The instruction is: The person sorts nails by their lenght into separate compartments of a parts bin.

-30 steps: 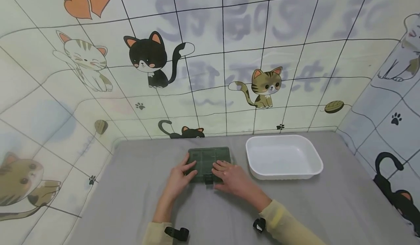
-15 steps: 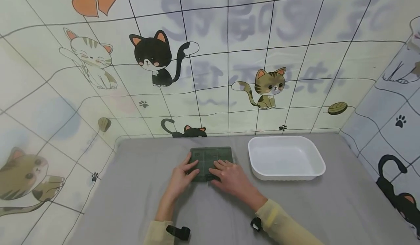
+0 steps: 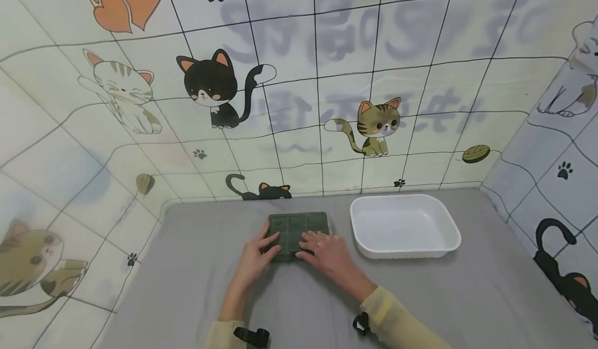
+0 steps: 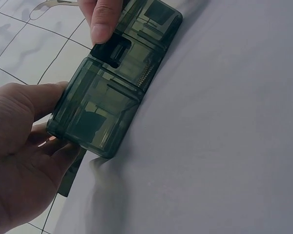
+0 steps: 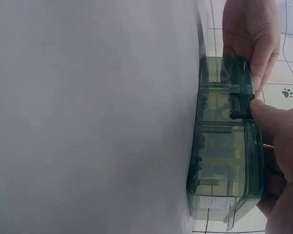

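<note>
A dark green see-through compartment box lies on the grey cloth, lid down. My left hand grips its left side, with fingertips over the lid and along the edge. My right hand lies across the right front, fingers spread on the lid. Its thumb presses the black front latch, which sits flat against the front wall in the right wrist view. Through the wall in the left wrist view, dividers and a small ridged piece show inside. The right hand hides part of the lid.
A white rectangular tub stands to the right of the box. Grey cloth covers the table. A cat-printed sheet hangs behind and at both sides. Black camera straps circle both wrists.
The latch stuck out at the front a second ago; the right thumb has moved up onto it, and it now lies against the box. The left hand keeps its place.
</note>
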Demonstrator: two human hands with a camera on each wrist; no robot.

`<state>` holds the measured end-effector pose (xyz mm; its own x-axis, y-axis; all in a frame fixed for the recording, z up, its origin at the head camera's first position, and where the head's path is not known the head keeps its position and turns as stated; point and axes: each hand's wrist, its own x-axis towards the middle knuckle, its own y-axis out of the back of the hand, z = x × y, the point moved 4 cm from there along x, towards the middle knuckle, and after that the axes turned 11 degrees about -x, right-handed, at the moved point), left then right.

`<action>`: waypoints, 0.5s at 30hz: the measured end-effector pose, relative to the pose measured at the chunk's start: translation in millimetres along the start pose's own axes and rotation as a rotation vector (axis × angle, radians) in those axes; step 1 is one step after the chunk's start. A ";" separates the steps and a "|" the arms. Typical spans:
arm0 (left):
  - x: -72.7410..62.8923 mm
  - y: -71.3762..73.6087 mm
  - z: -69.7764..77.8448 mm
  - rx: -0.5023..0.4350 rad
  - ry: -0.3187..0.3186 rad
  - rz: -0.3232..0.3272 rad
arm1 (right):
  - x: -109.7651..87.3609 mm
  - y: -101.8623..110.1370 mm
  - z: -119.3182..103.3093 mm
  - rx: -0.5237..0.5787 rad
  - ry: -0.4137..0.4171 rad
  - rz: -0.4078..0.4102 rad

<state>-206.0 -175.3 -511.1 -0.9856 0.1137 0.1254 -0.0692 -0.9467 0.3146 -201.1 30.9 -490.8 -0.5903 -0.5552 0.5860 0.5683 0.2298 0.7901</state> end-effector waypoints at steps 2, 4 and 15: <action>0.0 0.2 -1.5 0.000 0.010 0.002 | -0.6 -0.8 -0.7 -0.001 0.001 0.002; -0.1 0.5 -1.6 -0.002 0.015 0.004 | -0.9 -1.3 -1.2 0.003 -0.003 -0.004; 0.7 0.6 3.6 0.058 -0.007 -0.007 | -3.3 3.3 0.5 0.104 -0.054 -0.199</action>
<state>-206.2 -174.7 -507.4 -0.9840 0.1221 0.1295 -0.0664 -0.9269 0.3695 -197.6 33.9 -490.0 -0.7159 -0.5549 0.4237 0.3776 0.2027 0.9035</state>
